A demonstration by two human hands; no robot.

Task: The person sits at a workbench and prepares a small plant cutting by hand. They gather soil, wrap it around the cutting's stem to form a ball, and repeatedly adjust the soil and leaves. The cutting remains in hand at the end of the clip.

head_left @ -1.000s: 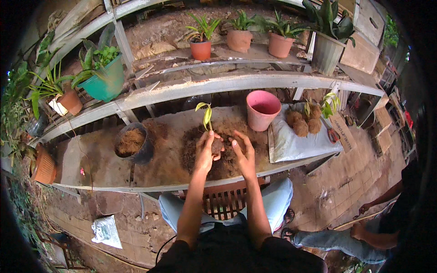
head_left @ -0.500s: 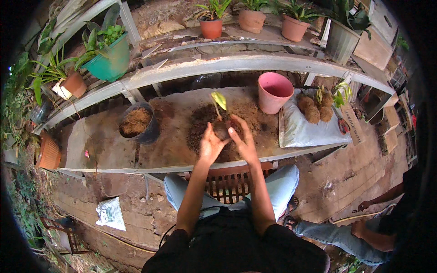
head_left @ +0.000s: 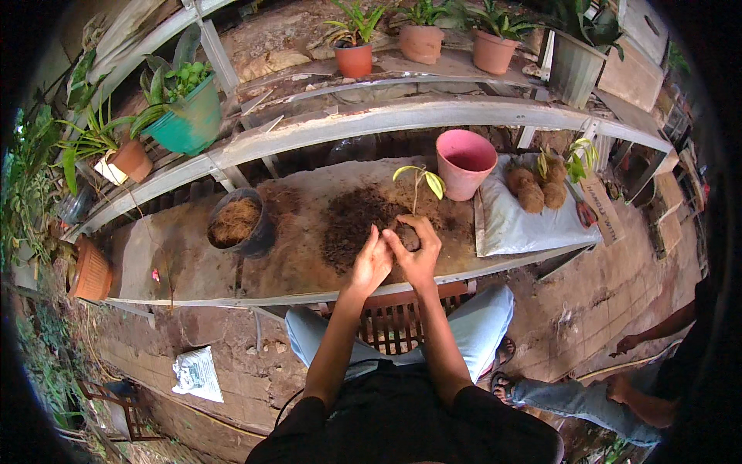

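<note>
A young seedling [head_left: 418, 181] with a thin stem and a few yellow-green leaves stands upright from a dark root ball [head_left: 408, 237]. My right hand [head_left: 420, 257] is closed around that ball, fingers curled over its far side and thumb at its left. Close beside it, my left hand [head_left: 372, 264] has its fingers stretched out; whether its fingertips touch the ball is hard to tell. Dark loose soil [head_left: 352, 224] is spread on the tabletop just beyond and left of both hands.
A pink pot [head_left: 465, 185] stands behind my right hand. Right of it, a white sack [head_left: 502, 224] carries several fibre-wrapped root balls [head_left: 529, 193] and red-handled pruners [head_left: 585, 214]. At left is a black pot [head_left: 259, 232] of brown fibre [head_left: 234, 220]. Another person's hand [head_left: 624, 344] shows at far right.
The root ball has shifted right, from between both hands into my right hand. The seedling has turned, its leaves now leaning right. My left hand has come away from around the ball.
</note>
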